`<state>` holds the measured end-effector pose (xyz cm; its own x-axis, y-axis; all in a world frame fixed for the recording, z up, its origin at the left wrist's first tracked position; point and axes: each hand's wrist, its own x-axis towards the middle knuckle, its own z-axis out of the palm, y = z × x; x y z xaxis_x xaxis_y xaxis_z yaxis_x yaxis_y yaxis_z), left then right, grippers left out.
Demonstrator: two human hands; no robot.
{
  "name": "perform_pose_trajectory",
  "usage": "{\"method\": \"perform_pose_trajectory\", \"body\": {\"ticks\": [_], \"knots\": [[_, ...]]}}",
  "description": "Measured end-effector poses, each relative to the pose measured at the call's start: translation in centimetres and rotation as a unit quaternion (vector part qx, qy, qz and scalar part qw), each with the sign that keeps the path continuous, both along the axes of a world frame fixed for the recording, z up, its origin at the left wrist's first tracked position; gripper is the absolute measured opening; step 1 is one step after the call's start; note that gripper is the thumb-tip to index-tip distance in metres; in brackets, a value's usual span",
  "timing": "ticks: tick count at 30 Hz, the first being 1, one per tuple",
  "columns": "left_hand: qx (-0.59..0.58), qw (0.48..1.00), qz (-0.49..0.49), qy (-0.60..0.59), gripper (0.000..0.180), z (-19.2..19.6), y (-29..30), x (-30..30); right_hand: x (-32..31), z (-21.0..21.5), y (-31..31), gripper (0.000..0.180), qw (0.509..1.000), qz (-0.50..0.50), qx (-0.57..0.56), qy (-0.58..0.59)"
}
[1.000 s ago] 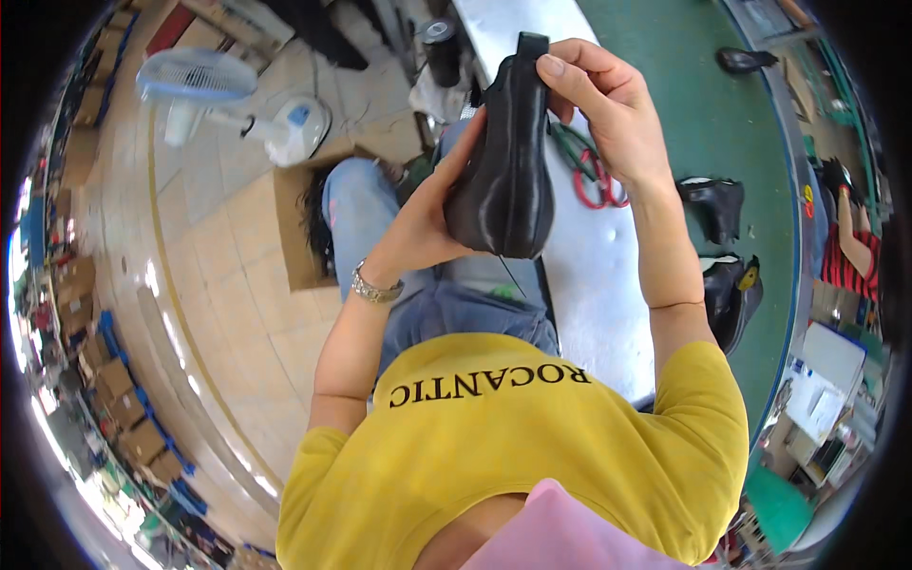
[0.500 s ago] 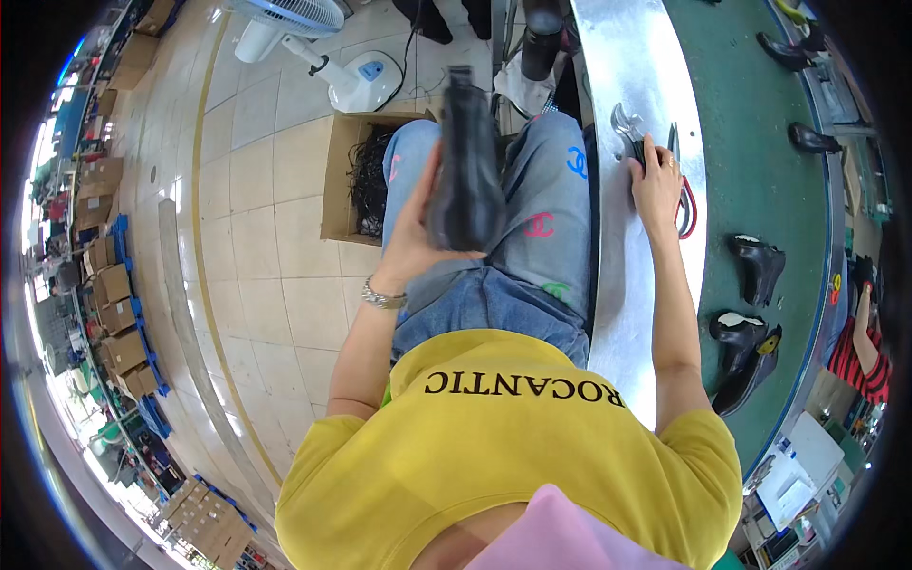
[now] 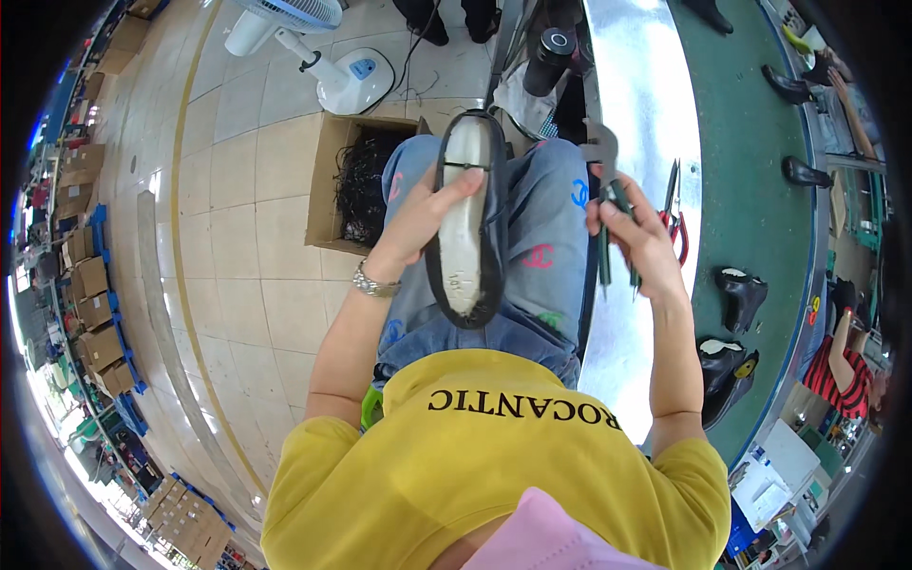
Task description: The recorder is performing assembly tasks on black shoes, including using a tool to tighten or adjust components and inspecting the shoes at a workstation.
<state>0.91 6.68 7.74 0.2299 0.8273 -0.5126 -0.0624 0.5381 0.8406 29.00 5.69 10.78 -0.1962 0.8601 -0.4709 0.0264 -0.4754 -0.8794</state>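
Note:
Above my lap, my left hand (image 3: 432,217) holds a black shoe (image 3: 491,233) bottom up, its thumb pressed on the pale, sole-less underside. A thin dark cord crosses that underside just beyond the thumb. Over the near edge of the metal bench, my right hand (image 3: 648,236) is closed around the green handles of pincers (image 3: 600,147). Their grey metal head points away from me, apart from the shoe. Scissors with red handles (image 3: 676,226) lie on the bench beyond my right hand.
A cardboard box (image 3: 323,195) of tangled black cords stands left of my knees. The metal bench (image 3: 635,351) runs along my right, beside a green conveyor (image 3: 712,123) carrying black shoes (image 3: 741,299). Ahead are a fan (image 3: 356,81) and a dark tumbler (image 3: 549,62). A co-worker (image 3: 836,380) sits at far right.
My left hand has turned the shoe over and brought it nearer, so its pale underside faces up. My right hand has lifted the pincers off the bench and moved toward my lap.

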Motion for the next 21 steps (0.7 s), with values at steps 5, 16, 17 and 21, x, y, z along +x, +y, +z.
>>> {"method": "perform_pose_trajectory", "body": {"ticks": [5,16,17,21], "knots": [[0.13,0.988,0.015,0.078,0.068,-2.1,0.0,0.9,-4.0,3.4,0.8,0.064,0.985,0.114,-0.075,0.103],[0.348,0.899,0.124,0.235,0.025,-2.1,2.9,0.3,-7.5,4.7,4.9,0.066,0.969,0.2,-0.138,-0.051],[0.349,0.898,0.121,0.238,0.025,-2.0,2.8,0.3,-7.5,4.4,4.9,0.066,0.964,0.233,-0.101,-0.083],[0.314,0.913,0.087,0.247,0.023,-1.2,2.6,-0.1,-7.7,3.3,3.6,0.062,0.971,0.212,-0.048,-0.101]]}}
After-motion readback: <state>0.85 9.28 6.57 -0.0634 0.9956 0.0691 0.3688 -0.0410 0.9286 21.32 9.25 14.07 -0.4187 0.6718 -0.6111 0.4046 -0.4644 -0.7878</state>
